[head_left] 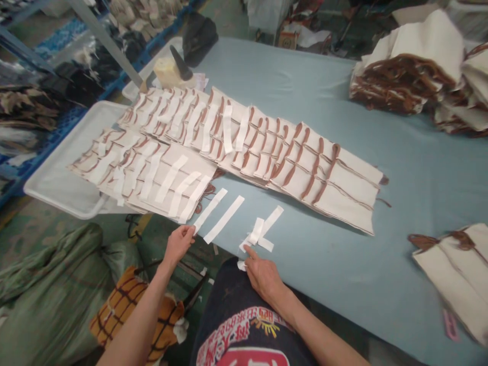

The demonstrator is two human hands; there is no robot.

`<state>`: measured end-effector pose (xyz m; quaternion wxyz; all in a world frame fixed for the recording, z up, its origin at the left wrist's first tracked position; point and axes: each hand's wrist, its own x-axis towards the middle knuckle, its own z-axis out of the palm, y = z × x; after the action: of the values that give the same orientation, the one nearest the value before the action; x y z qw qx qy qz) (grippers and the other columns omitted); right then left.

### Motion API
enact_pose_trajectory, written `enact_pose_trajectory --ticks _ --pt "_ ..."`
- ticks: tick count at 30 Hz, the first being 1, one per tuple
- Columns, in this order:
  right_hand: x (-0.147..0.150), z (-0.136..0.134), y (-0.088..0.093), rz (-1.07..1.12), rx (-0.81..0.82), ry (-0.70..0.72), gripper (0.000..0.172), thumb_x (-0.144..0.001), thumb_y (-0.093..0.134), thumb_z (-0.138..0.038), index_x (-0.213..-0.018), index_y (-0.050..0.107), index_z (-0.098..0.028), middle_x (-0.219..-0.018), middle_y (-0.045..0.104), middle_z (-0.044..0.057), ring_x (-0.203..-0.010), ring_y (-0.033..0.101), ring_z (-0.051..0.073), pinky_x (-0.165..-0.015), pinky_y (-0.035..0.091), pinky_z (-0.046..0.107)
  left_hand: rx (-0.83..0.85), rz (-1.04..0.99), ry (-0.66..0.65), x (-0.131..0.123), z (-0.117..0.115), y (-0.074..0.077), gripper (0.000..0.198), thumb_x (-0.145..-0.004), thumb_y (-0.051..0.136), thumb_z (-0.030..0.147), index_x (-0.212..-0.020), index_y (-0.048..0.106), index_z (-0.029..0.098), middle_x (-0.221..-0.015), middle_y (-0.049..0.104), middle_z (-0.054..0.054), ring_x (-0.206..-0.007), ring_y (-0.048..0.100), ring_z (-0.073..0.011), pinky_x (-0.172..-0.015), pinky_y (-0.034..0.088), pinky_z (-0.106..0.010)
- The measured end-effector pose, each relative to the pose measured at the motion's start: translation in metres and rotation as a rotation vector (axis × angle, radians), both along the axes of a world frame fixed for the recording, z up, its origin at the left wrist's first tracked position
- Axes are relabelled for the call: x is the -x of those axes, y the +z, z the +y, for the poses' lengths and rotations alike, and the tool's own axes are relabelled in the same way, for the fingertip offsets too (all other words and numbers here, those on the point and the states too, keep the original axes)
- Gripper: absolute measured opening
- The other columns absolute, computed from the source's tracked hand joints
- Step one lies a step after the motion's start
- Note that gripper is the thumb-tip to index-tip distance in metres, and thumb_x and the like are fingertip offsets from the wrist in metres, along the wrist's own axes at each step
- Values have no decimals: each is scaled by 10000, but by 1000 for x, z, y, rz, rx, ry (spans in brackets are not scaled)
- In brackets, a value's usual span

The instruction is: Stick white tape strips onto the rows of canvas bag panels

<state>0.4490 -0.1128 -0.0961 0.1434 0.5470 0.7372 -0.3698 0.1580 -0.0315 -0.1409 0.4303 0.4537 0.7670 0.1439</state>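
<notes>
My left hand [180, 248] pinches the lower end of a white strip [210, 211] lying slantwise on the table. Just right of it lies a second white strip [224, 219], untouched. At the table's near edge, my right hand [264, 277] is partly closed, its index finger on a small cluster of white strips [256, 232]. A white scrap [241, 265] shows beside its thumb; part of this grip is hidden. Beyond the hands, overlapping cream fabric bags [343, 188] with brown handles lie in two rows, many bearing white strips.
The blue-grey table [389, 264] stretches right. Cream bags with brown trim [415, 56] are piled at the back right, and another bag [457, 274] lies at the right. A white plastic tray [49, 178] sits left, above a green sack [68, 305]. A yellowish block [166, 73] stands behind.
</notes>
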Motion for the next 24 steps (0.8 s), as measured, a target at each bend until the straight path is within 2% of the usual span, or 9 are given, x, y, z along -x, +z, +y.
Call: enact_pose_trajectory --ticks 3,6,9,11,13,15,19,24 --pt "-1 1 2 -4 -5 10 353 -1045 384 -186 -1110 731 -169 -1700 328 80 -1039 762 282 -907 621 428 -14 113 -7 3 -12 0 328 -986 630 472 -1059 688 157 -919 729 -39 -846 711 -214 -864 574 -433" --pt "-4 1 1 -1 -13 15 367 -1046 375 -192 -1120 733 -158 -1703 327 86 -1014 765 278 -896 623 430 -52 222 6 2 -30 9 372 -939 654 440 -1178 652 154 -1009 729 -116 -1042 698 -332 -1017 485 -547" --pt "-7 1 -1 5 -22 14 368 -1038 380 -191 -1132 733 -144 -1700 336 97 -1005 764 285 -879 625 430 -84 236 25 -5 -45 14 511 -893 676 429 -1309 596 144 -1131 712 -195 -1161 650 -437 -1071 422 -593" --pt "-9 1 -3 11 -28 10 369 -1037 381 -190 -1141 731 -141 -1700 342 95 -1010 762 286 -879 622 423 -85 188 50 -10 -49 10 520 -887 705 407 -1331 591 160 -1157 710 -172 -1154 655 -412 -1083 425 -585" --pt "-10 1 -4 19 -31 5 366 -1038 383 -190 -1146 731 -147 -1700 345 89 -1018 760 279 -887 615 407 -74 122 109 -15 -49 2 460 -902 726 363 -1307 613 178 -1161 711 -119 -1125 667 -340 -1082 449 -570" --pt "-11 0 -5 28 -31 -2 359 -1039 389 -191 -1144 732 -158 -1696 355 88 -1027 758 265 -898 608 386 -66 53 216 -17 -47 -8 384 -929 721 330 -1272 633 183 -1190 701 -89 -1113 667 -285 -1051 495 -543" --pt "-11 -2 -6 42 -34 -13 369 -1051 372 -205 -1112 734 -162 -1689 367 87 -1020 762 273 -892 613 399 -39 -177 476 -13 -46 -25 323 -983 670 356 -1245 644 168 -1191 702 -86 -1007 698 -233 -889 599 -448" --pt "-12 -5 -9 59 -54 -2 394 -1063 338 -214 -1088 729 -172 -1695 348 49 -1041 762 281 -907 612 409 71 -502 720 -1 -44 -38 344 -1007 620 445 -1187 666 154 -1120 720 -83 -929 713 -210 -814 618 -407"
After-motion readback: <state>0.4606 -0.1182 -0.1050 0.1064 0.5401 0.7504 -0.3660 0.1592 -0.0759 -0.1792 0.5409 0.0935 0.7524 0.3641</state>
